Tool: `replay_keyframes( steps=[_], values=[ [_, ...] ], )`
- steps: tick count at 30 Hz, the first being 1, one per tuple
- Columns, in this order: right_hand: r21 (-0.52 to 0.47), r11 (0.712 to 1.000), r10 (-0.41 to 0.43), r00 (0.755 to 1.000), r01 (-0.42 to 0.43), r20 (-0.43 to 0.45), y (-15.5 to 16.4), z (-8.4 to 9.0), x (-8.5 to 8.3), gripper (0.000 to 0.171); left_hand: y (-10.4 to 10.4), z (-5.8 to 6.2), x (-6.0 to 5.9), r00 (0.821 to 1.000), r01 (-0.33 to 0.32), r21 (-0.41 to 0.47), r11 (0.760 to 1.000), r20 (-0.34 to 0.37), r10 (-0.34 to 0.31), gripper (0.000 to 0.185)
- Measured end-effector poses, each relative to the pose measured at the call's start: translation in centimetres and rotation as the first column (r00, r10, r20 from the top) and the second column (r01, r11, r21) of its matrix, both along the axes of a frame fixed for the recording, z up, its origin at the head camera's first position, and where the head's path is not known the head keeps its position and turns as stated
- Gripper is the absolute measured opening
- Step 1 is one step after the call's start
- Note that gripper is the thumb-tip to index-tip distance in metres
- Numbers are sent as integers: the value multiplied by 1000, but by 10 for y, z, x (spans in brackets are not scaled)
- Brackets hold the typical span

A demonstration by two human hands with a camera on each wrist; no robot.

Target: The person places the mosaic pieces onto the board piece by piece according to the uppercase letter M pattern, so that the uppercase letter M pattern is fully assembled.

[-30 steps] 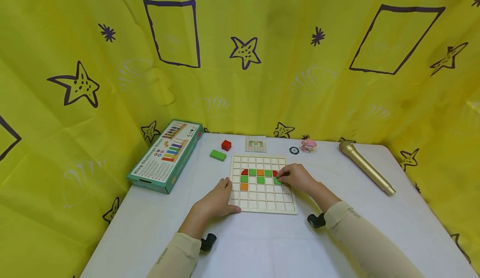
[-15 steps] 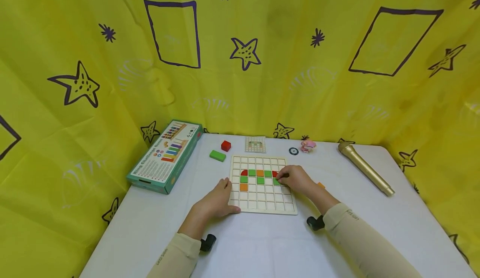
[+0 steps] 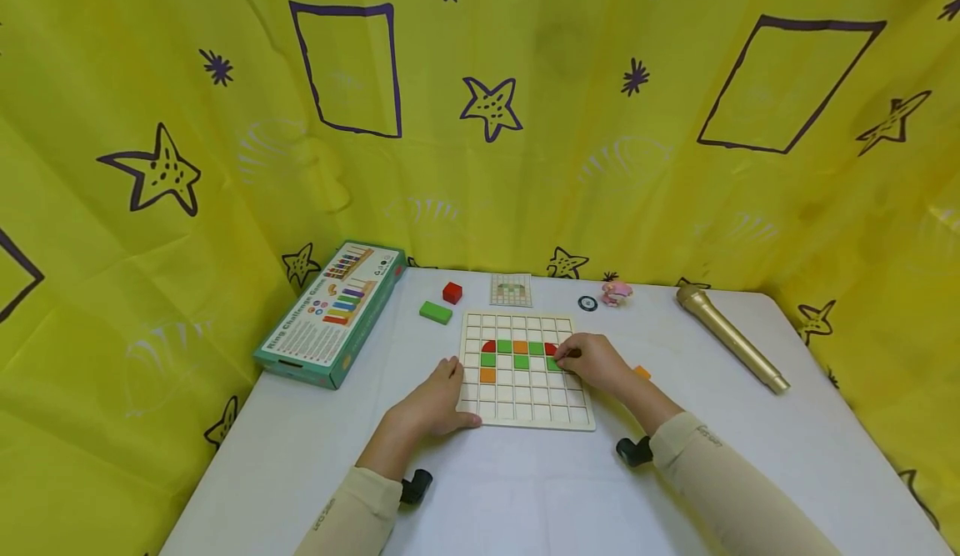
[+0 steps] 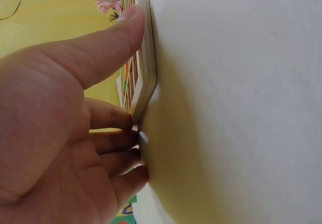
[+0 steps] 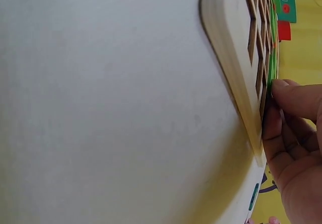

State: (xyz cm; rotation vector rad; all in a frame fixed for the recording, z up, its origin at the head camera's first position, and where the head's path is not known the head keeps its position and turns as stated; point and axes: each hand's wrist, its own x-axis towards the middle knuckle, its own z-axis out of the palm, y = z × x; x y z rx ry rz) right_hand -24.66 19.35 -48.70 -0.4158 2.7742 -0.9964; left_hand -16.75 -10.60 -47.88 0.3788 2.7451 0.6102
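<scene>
A pale wooden grid board (image 3: 525, 406) lies on the table, with red rounded tiles (image 3: 489, 346), green tiles (image 3: 505, 346) and orange tiles (image 3: 487, 375) set in its cells. My left hand (image 3: 431, 399) rests at the board's near left corner; its thumb touches the front edge and its fairly straight fingers lie along the left side. At the board's right side, my right hand (image 3: 596, 361) has its fingers curled in and pinches a green tile (image 3: 552, 364) in a cell below the right red tile. The fingertips partly cover that tile. In the right wrist view the thumb (image 5: 294, 97) presses near the green piece.
Behind the board lie a pattern card (image 3: 512, 290), a green block (image 3: 436, 312), a red cube (image 3: 452, 293), a black round disc (image 3: 587, 303) and a pink figure (image 3: 617, 293). A game box (image 3: 333, 310) is at left, a gold microphone (image 3: 731, 338) at right. An orange piece (image 3: 642, 372) shows beyond my right wrist.
My right hand has shifted very slightly, and more of the orange piece beyond its wrist shows. The left hand and the board stay where they were.
</scene>
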Motion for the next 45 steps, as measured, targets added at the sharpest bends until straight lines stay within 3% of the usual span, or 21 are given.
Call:
replay_keyframes(
  steps=[16, 45],
  values=[
    [9, 998, -59, 998, 58, 2, 24, 0, 2, 4, 1, 0, 0, 1000, -9, -5, 1000, 6, 9, 104],
    [17, 981, -190, 979, 192, -80, 91, -4, 13, 14, 1, 0, 0, 1000, -12, -7, 1000, 3, 12, 103]
  ],
)
